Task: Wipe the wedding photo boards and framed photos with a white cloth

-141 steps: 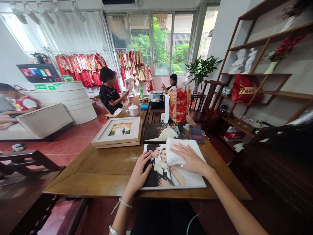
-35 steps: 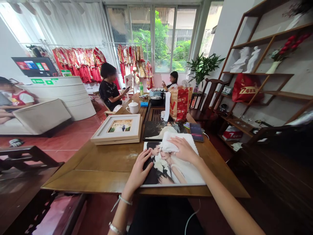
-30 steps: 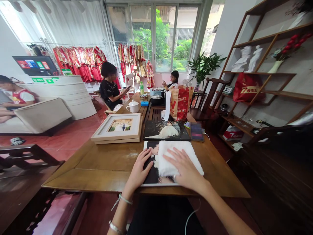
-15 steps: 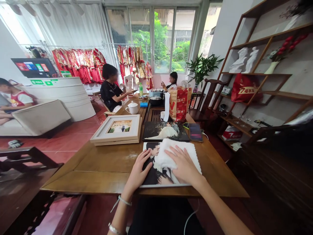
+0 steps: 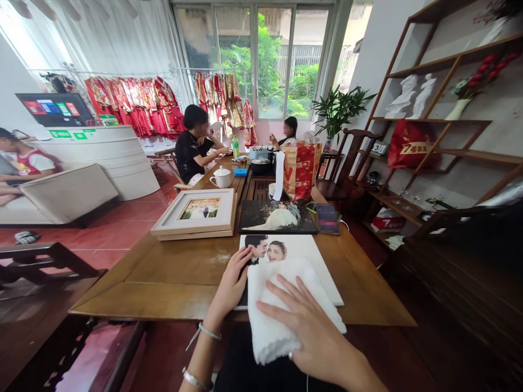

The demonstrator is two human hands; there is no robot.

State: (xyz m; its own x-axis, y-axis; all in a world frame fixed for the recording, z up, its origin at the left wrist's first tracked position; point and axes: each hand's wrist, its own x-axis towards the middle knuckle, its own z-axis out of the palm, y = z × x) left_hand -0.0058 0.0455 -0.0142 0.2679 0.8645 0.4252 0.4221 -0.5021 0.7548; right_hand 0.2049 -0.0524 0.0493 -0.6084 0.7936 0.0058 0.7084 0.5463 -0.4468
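A large wedding photo print [image 5: 304, 251] lies flat on the wooden table [image 5: 180, 272] in front of me. My left hand [image 5: 231, 283] rests on the print's left edge, fingers spread and flat. My right hand [image 5: 316, 335] lies with fingers stretched out on a white cloth [image 5: 278, 305]. The cloth covers the print's near part and hangs over the table's front edge.
A dark photo print [image 5: 278, 216] and a framed photo [image 5: 196, 213] lie further back, with a phone [image 5: 327, 219] to the right. A red bag [image 5: 300, 171], a teapot [image 5: 223, 177] and two seated people [image 5: 196, 147] are beyond. Wooden shelves [image 5: 433, 125] line the right wall.
My right hand has dragged the white cloth from the print's far part toward me, past the table's front edge, uncovering the faces. My left hand has stayed on the print's left edge.
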